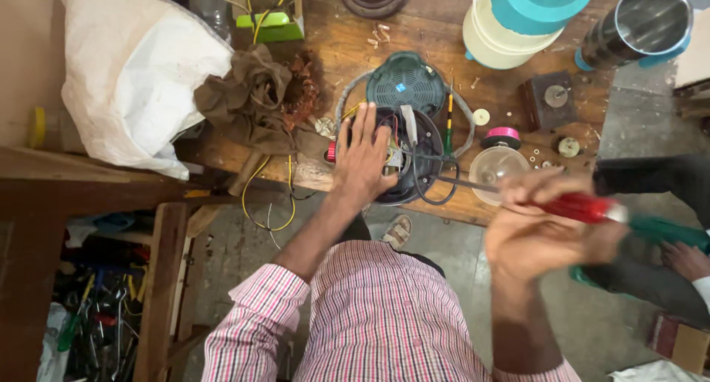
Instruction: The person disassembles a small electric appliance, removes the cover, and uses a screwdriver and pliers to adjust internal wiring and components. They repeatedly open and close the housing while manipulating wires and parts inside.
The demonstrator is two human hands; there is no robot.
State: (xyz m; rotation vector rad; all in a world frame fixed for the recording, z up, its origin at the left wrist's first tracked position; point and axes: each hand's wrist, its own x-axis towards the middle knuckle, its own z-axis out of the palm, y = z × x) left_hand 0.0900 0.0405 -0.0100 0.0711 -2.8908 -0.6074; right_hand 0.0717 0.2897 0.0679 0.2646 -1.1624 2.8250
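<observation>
the left hand [362, 156] lies flat, fingers spread, on the opened dark round appliance base [403, 160] at the centre of the frame, near the front edge of the wooden desk [347, 49]. wires show inside the base beside the fingers. a teal vented cover [405, 82] rests just above the base, touching its rim.

the right hand [536, 230], at centre right and blurred, is closed in a fist around the red handle of a screwdriver [577, 207]; the metal shaft points left toward the base (whether the tip touches it cannot be told).

a clear plastic bowl [497, 167] sits just right of the base, with a pink tape roll [501, 136] above it. a brown rag [255, 97] lies left of the base, beside a white sack [133, 71] in the upper left. a cream and teal container stack [518, 16] and a steel jar [640, 23] occupy the upper right.
</observation>
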